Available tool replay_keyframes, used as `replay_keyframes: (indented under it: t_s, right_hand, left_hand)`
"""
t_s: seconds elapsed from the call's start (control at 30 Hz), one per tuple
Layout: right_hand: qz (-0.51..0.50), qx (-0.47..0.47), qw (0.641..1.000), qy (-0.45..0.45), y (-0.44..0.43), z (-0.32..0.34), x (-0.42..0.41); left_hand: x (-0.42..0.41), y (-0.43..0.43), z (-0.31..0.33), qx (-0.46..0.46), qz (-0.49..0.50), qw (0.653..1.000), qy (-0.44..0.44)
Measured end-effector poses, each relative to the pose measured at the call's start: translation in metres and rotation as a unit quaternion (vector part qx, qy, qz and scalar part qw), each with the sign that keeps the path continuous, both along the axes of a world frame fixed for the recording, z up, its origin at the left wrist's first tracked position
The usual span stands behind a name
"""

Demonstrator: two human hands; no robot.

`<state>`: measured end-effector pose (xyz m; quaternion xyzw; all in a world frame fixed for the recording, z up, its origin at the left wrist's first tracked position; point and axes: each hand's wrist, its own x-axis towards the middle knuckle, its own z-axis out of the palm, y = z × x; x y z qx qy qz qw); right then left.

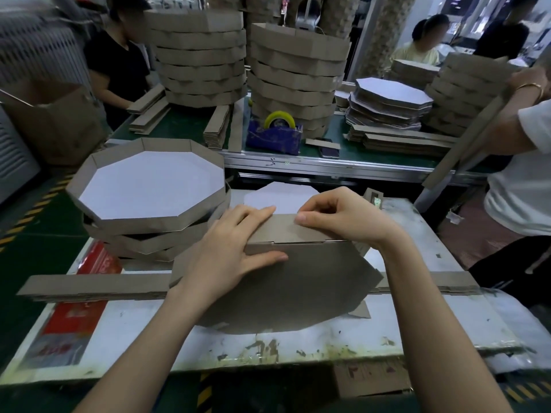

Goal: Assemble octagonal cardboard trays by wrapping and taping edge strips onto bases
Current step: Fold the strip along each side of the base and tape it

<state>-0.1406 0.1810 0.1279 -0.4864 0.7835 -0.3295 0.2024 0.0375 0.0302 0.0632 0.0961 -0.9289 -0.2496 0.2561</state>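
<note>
On the table (298, 344) | brown base (298, 287) stood tilted | left hand (226, 248) lay on it, fingers straight | right hand (337, 216) pinched edge strip (283, 229)

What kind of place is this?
Probably a packaging workshop or small factory: tall stacks of finished octagonal trays, piles of edge strips, a tape dispenser, and other workers nearby.
</note>
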Motion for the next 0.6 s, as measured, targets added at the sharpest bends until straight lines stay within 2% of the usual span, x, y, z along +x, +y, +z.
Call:
replay_keyframes:
  t_s: [0.1, 0.23, 0.6]
  right_hand:
    - [-0.027, 0.003, 0.999, -0.021, 0.010, -0.001, -0.005]
    - [-0.045, -0.040, 0.997, -0.058, 0.012, -0.006, -0.004]
    - [-0.072, -0.065, 0.993, -0.061, 0.001, -0.009, 0.004]
  left_hand:
    - [0.000, 0.001, -0.001, 0.009, -0.009, 1.000, 0.018]
    - [-0.002, 0.003, -0.002, 0.015, -0.008, 1.000, 0.021]
    - [0.002, -0.001, -0.001, 0.037, 0.017, 0.999, 0.028]
